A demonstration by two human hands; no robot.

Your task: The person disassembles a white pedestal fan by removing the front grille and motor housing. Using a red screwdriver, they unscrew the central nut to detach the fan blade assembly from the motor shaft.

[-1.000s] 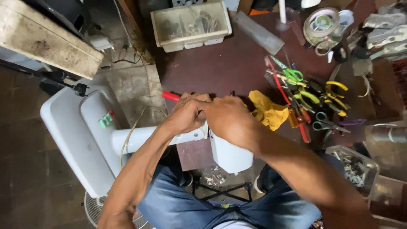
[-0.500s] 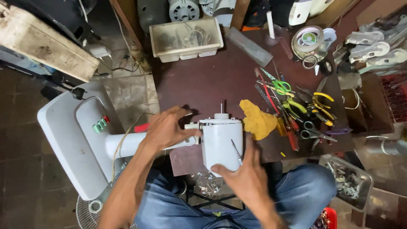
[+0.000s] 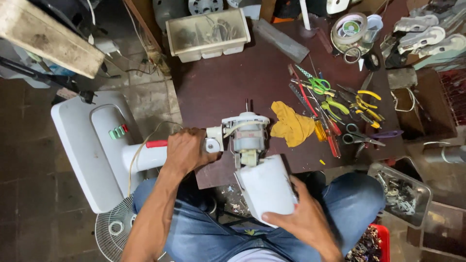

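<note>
A white fan stand (image 3: 92,150) lies across the dark brown table's (image 3: 228,87) near edge, its neck reaching right to an exposed grey fan motor (image 3: 246,136) with a short shaft pointing away. My left hand (image 3: 187,150) is wrapped around the neck just left of the motor. My right hand (image 3: 303,218) holds the white plastic motor cover (image 3: 266,187), drawn off toward my lap and apart from the motor. A yellow rag (image 3: 291,127) lies just right of the motor.
Pliers, scissors and screwdrivers (image 3: 340,111) are spread on the table's right side. A pale plastic bin (image 3: 208,34) stands at the back, tape rolls (image 3: 349,29) beyond. A fan grille (image 3: 114,230) lies on the floor, a clear tray of small parts (image 3: 400,196) at right.
My right hand has pulled the white cover back off the motor toward me, baring the motor. My left hand has slid onto the neck and closed around it.
</note>
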